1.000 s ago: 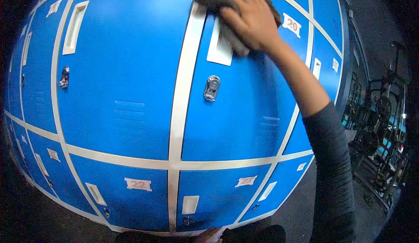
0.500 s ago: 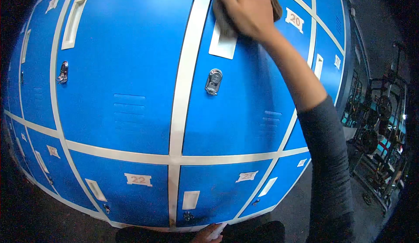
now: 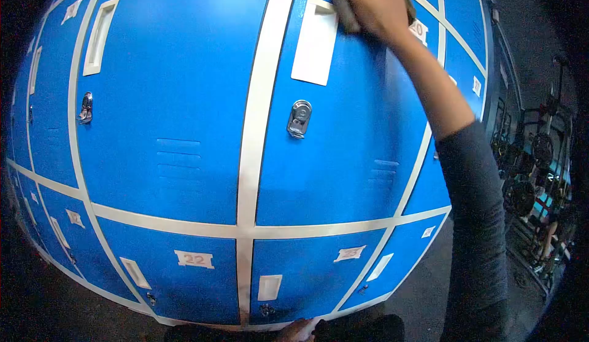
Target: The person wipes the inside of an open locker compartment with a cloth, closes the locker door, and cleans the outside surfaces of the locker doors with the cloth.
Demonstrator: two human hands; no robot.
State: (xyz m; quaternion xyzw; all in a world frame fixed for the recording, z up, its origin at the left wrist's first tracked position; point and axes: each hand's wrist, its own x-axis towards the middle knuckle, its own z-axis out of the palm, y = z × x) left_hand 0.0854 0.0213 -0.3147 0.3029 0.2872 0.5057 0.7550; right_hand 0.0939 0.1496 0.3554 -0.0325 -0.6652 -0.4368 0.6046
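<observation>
My right hand [image 3: 377,4] presses a dark grey cloth [image 3: 346,9] against the upper part of the blue locker door numbered 20 [image 3: 343,139]. The cloth shows at the left and right of the hand, beside the white handle recess [image 3: 315,44]. Below the recess sits a metal latch [image 3: 299,120]. At the bottom edge, low in front of the lockers, my left hand [image 3: 299,330] is closed around something white [image 3: 315,325], perhaps a cloth or paper, mostly cut off by the frame.
More blue lockers with white frames surround this door, among them number 22 [image 3: 194,259] and number 23 [image 3: 350,254] below. Gym racks with weight plates [image 3: 521,198] stand at the right on a dark floor [image 3: 423,274]. Part of a person [image 3: 548,240] shows there.
My right hand has moved with the cloth to the right, off the handle recess and toward the number 20 label. My left hand stays low, with less of the white thing showing than half a second ago.
</observation>
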